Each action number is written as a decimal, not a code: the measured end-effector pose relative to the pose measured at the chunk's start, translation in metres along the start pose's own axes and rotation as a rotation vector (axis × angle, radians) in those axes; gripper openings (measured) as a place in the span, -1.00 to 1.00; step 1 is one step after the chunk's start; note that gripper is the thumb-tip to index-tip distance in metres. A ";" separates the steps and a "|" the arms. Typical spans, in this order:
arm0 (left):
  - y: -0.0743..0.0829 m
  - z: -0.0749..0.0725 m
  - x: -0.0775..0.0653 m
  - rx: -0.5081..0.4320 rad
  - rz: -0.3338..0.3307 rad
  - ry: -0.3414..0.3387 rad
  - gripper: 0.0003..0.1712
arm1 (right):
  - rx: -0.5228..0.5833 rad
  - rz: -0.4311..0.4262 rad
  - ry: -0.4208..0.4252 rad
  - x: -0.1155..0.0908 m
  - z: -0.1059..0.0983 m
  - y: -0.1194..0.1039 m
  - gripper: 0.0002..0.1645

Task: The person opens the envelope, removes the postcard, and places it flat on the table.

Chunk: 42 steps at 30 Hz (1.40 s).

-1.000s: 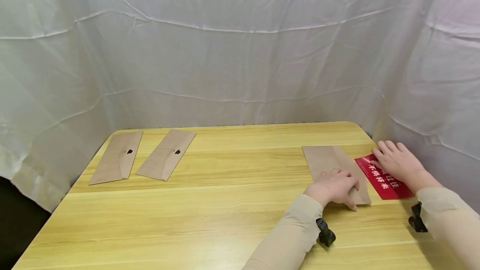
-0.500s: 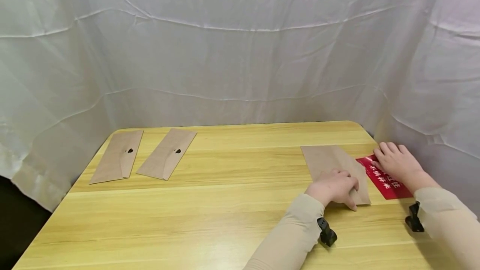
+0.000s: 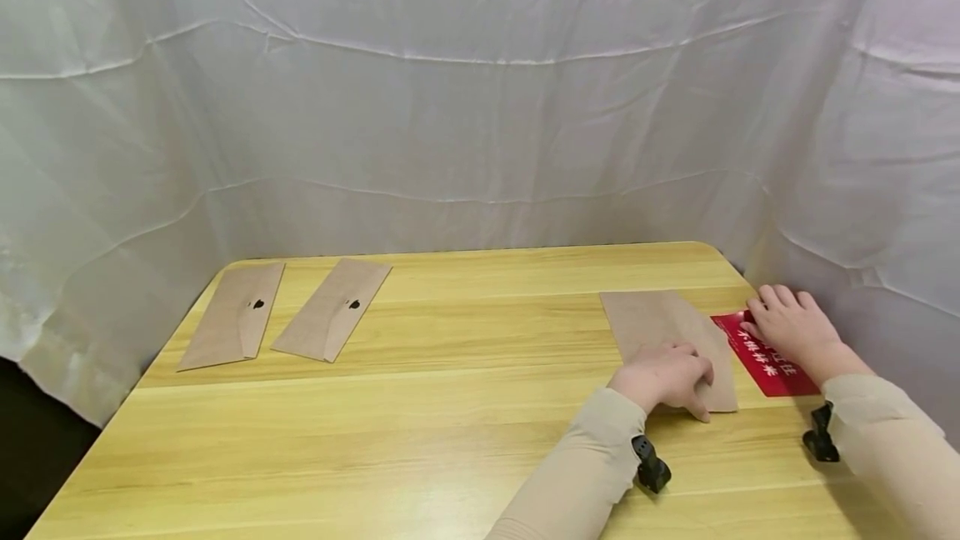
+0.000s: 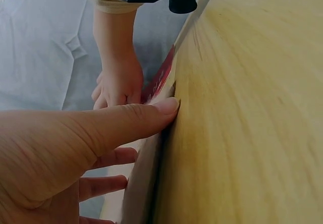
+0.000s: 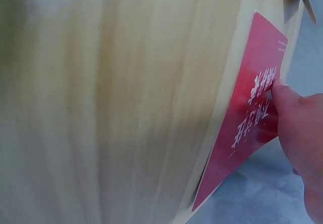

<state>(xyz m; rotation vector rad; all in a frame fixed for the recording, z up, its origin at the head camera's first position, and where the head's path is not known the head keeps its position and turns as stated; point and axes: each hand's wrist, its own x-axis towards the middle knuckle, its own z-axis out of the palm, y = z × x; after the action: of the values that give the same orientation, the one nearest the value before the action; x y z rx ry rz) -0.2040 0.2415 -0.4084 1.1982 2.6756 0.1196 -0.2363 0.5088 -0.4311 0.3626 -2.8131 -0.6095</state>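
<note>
A brown paper envelope (image 3: 643, 315) lies at the right of the table in the head view, its right side spread toward a red card. My left hand (image 3: 666, 375) holds the envelope by its near part; the left wrist view shows the thumb at the edge and the fingers over the paper. The red card (image 3: 772, 369) with white characters lies just right of the envelope, its left edge right at the envelope's right side. My right hand (image 3: 797, 327) pinches the card's far right edge; in the right wrist view the thumb presses on its printed face and the other fingers are mostly hidden.
Two more brown envelopes, one at the far left (image 3: 228, 315) and one beside it (image 3: 326, 315), lie on the wooden table (image 3: 450, 423), each with a small black mark. A pale curtain (image 3: 480, 123) hangs behind the table and along both sides.
The envelope's right side has spread outward toward the red card. My right hand has shifted slightly left with the card. My left hand has hardly moved.
</note>
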 end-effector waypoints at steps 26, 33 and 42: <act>-0.067 0.001 -0.013 -0.019 0.042 0.118 -0.51 | 0.087 0.104 0.087 0.036 -0.009 -0.015 -0.54; -0.090 -0.014 -0.041 0.043 0.104 0.221 -0.63 | 0.228 0.216 0.106 0.042 -0.036 -0.019 -0.52; -0.118 -0.017 -0.083 0.168 0.265 0.380 -0.72 | 0.349 0.220 0.120 0.045 -0.064 -0.046 -0.45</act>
<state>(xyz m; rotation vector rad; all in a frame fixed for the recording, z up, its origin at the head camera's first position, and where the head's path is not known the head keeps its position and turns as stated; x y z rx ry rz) -0.2403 0.1013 -0.3975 1.7373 2.8709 0.1822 -0.2518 0.4318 -0.3863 0.1398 -2.7838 -0.0468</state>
